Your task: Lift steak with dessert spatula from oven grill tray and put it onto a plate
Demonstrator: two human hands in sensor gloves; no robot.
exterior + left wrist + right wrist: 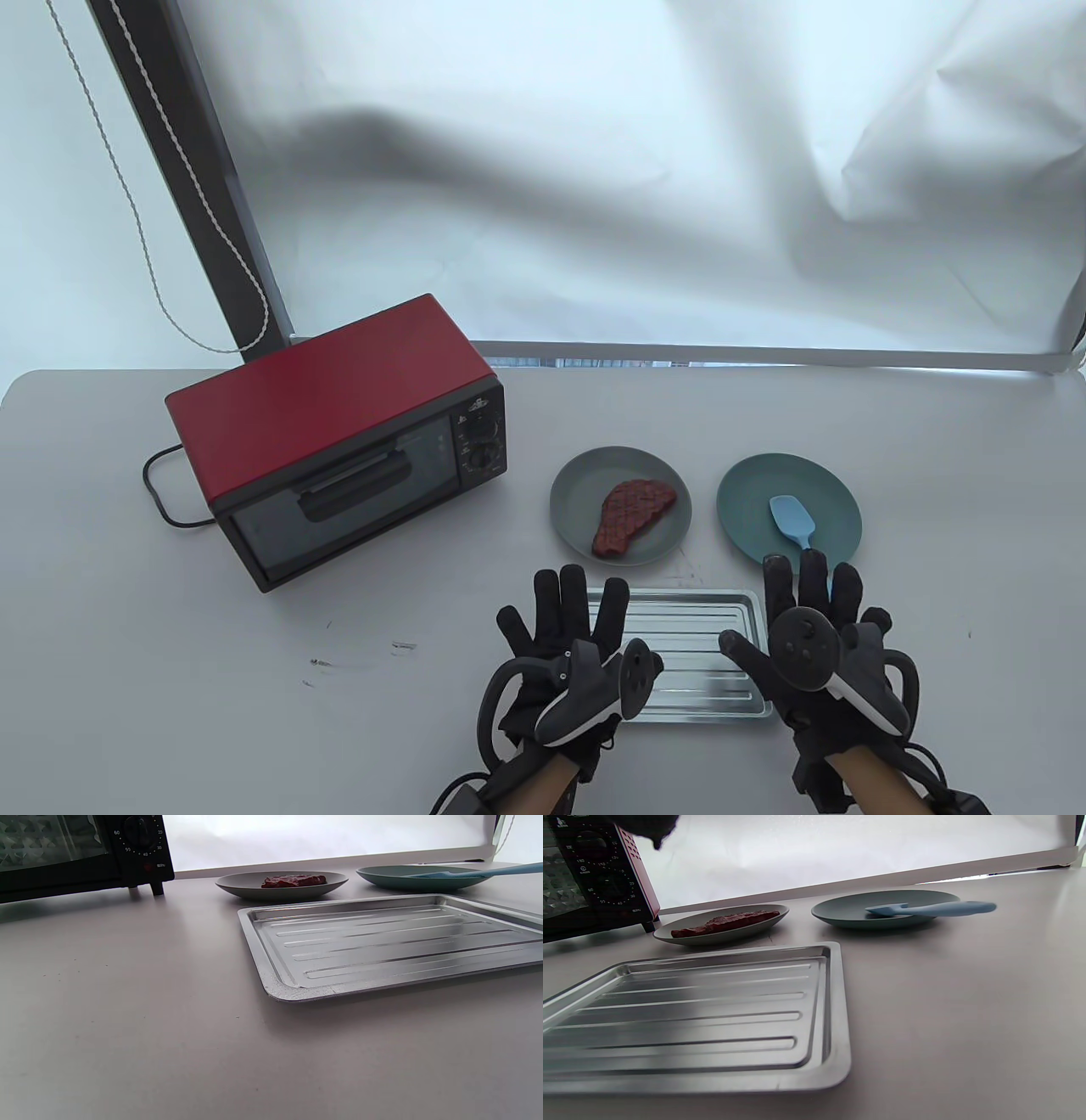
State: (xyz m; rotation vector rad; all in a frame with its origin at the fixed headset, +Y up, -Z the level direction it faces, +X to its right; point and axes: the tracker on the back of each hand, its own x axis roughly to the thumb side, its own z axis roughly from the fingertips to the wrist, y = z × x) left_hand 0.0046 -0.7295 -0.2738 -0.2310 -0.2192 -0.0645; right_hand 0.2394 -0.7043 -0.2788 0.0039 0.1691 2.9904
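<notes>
The brown steak (632,516) (294,880) (724,922) lies on the grey plate (577,484) (237,885) (772,918). A light blue dessert spatula (792,520) (488,872) (933,909) rests on the teal plate (747,492) (382,878) (840,910), handle over the near rim. The silver grill tray (687,645) (382,942) (712,1014) holds nothing. My left hand (564,624) hovers flat over the tray's left end, fingers spread, holding nothing. My right hand (810,607) lies open over the tray's right end, fingertips near the spatula handle.
A red toaster oven (339,433) (76,849) (594,878) with its door closed stands at the left, its black cable (157,492) trailing behind. A white backdrop rises behind the table's far edge.
</notes>
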